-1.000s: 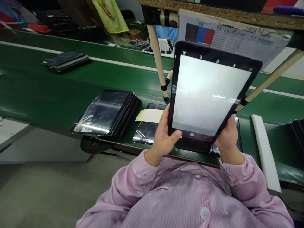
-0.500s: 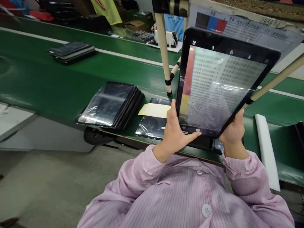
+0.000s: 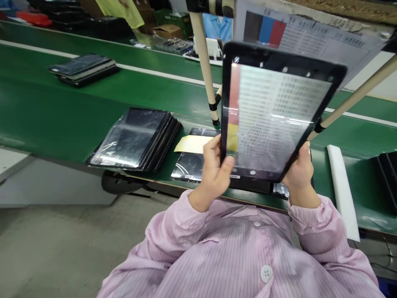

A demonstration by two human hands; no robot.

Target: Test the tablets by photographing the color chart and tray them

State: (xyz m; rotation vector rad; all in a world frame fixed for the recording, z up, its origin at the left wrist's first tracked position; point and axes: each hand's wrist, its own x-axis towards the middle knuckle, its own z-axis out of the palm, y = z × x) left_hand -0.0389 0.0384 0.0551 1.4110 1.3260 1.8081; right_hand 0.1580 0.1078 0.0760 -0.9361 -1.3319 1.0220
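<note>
Both hands hold up a black-framed tablet with a lit screen, raised and tilted toward the printed colour chart sheet hanging from the frame above. Left hand grip is clamped on the tablet's lower left edge, thumb on the front bezel. Right hand grip is clamped on the lower right corner, fingers mostly hidden behind it.

Change: a second ago the screen was blank pale grey; now it shows rows of text with a red and yellow strip along its left side, much like the chart above. The tablet has also shifted a bit left compared with half a second ago. Judging from that, the screen is now live and showing a chart-like picture, held steady enough to read.

Below, on the green conveyor surface: a stack of black tablets in clear plastic sleeves, another dark tablet with a yellow paper slip lying on it just beside the left hand, a white foam strip to the right, and a further stack of dark tablets well apart up the belt.
</note>
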